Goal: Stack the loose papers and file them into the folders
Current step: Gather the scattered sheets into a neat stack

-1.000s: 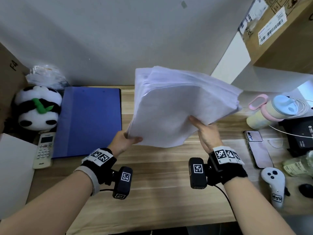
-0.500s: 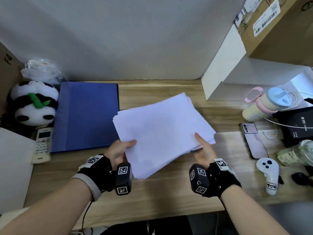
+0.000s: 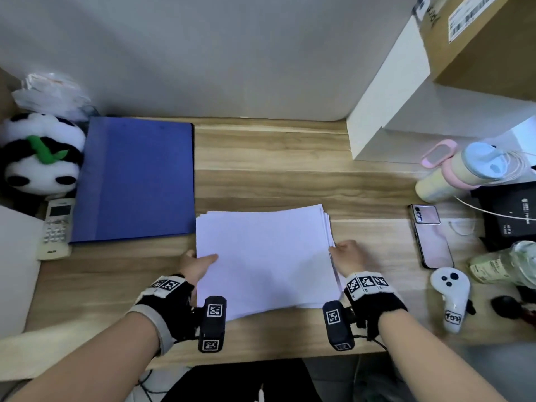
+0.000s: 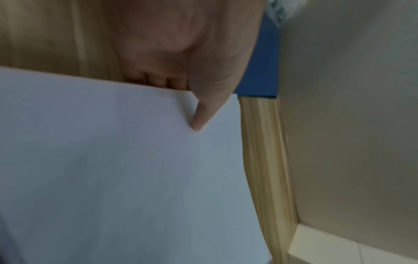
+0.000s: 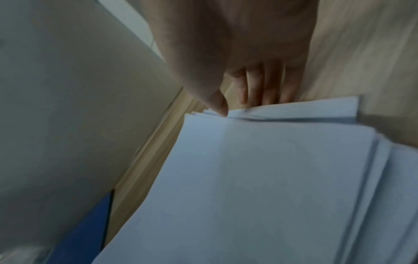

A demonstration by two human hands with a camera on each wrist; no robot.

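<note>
The left hand (image 3: 195, 265) sits at lower centre-left of the head view, pinching the left edge of a stack of white paper (image 3: 265, 256): its thumb (image 4: 204, 109) lies on the top sheet and the other fingers tuck underneath. The right hand (image 3: 348, 256) mirrors it at lower centre-right, holding the right edge; the right wrist view shows its thumb (image 5: 217, 105) on top and the fingers (image 5: 260, 85) under the sheets, which fan slightly out of line there. The stack lies low over the wooden desk (image 3: 275, 158) between the two hands, its long axis running left to right across the frame; whether it rests on the wood cannot be told. The closed blue folder (image 3: 133, 178) lies flat at centre-left of the frame, up and to the left of the paper, its lower right corner just beside the stack's upper left corner. The left hand is clearly the nearer one to it. The filing move likely turns on this: the paper must travel leftward and away from the person, and the folder's cover needs opening first.
</note>
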